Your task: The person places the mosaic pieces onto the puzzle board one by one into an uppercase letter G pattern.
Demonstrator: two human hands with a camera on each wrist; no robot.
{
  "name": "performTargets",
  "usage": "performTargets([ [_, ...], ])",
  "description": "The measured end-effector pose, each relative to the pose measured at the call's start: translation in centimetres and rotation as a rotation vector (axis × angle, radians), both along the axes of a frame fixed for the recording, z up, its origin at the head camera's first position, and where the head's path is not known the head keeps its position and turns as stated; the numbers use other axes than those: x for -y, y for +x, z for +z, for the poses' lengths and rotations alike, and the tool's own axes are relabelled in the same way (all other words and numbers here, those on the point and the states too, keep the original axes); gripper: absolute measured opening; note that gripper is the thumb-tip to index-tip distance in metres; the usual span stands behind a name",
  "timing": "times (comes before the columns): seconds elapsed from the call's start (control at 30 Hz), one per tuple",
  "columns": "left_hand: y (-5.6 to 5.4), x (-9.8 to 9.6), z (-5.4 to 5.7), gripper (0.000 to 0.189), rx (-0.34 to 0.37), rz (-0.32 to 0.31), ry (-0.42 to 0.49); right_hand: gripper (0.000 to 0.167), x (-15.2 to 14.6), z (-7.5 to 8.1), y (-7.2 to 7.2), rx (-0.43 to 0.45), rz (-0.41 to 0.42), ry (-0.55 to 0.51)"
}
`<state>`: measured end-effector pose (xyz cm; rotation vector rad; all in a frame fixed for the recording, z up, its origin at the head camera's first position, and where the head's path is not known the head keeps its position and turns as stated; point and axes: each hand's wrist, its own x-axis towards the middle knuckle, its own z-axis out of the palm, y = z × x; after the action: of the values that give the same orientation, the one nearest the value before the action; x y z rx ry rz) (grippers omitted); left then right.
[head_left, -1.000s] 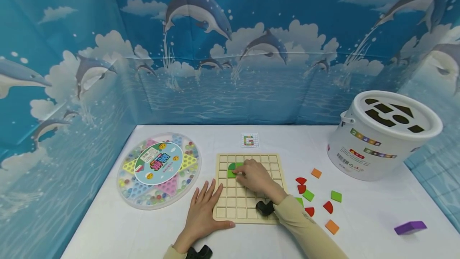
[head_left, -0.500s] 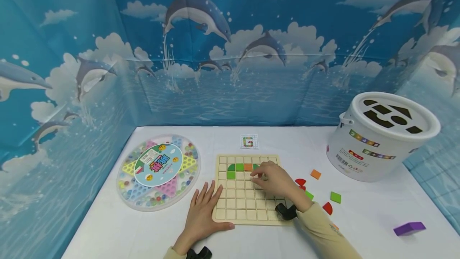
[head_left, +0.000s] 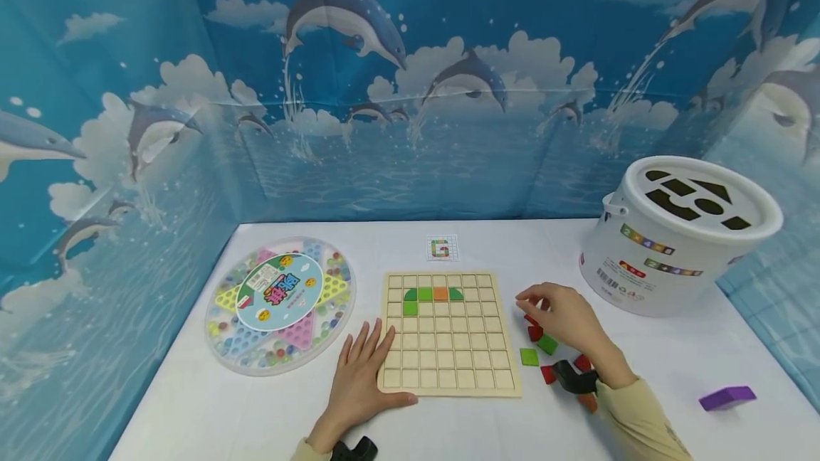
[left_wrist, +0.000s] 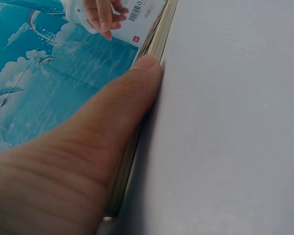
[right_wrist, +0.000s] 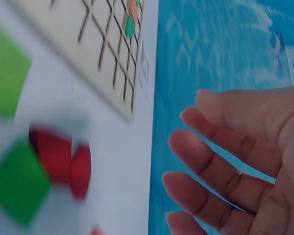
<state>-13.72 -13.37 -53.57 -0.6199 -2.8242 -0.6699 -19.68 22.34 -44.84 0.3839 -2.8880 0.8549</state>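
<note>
My left hand (head_left: 361, 375) lies with fingers spread at the left side of the wooden grid board (head_left: 448, 361); its thumb (left_wrist: 132, 88) presses along the board's front edge. In the board's upper cells sit two dark green quarter-round tiles, the right one (head_left: 456, 294) beside an orange square tile (head_left: 440, 294), and two light green square tiles, one of them (head_left: 410, 308) lower left. My right hand (head_left: 566, 315) hovers right of the board above loose tiles, fingers loosely bent with nothing visible between them. Below it are red tiles (head_left: 534, 334) and green square tiles (head_left: 529, 357).
A small pattern card (head_left: 442, 248) lies behind the board. A round marble game board (head_left: 282, 304) is at the left. At the right stand a white bucket (head_left: 679, 233) with a cut-out lid and a purple block (head_left: 727, 398). An orange tile (head_left: 588, 403) is partly hidden by the right wrist.
My right hand has left the board and moved right, over the loose tiles. The orange square and right quarter-round tile on the board are now uncovered. My left hand has stayed put.
</note>
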Motion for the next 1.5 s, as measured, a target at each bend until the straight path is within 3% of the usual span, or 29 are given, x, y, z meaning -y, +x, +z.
performTargets([
  [0.13, -0.2, 0.0, 0.1, 0.109, 0.000, 0.005, -0.015, 0.015, -2.3, 0.4, 0.3, 0.001, -0.081, -0.018],
  [0.3, -0.1, 0.1, 0.3, 0.109, 0.032, 0.005, -0.013, 0.018, -4.4, 0.2, 0.9, 0.010, -0.125, 0.004],
  [0.5, 0.0, -0.1, 0.4, 0.109, 0.049, 0.001, -0.006, 0.020, -5.5, -0.4, 1.6, 0.059, -0.112, 0.042],
  [0.9, -0.1, 0.0, 0.4, 0.108, 0.061, -0.011, 0.000, 0.019, -5.0, -1.3, 1.9, 0.195, -0.081, 0.030],
  [1.1, 0.0, 0.0, 0.4, 0.108, 0.058, -0.004, -0.014, 0.024, -5.3, -0.9, 1.2, 0.136, -0.124, 0.036],
  [1.3, 0.0, 0.1, 0.4, 0.108, 0.048, -0.005, -0.005, 0.034, -5.8, -1.2, -0.5, 0.203, -0.181, 0.069],
  [1.5, 0.0, 0.1, 0.3, 0.108, 0.050, -0.008, 0.000, 0.033, -5.8, -2.6, -1.4, 0.218, -0.206, 0.120],
])
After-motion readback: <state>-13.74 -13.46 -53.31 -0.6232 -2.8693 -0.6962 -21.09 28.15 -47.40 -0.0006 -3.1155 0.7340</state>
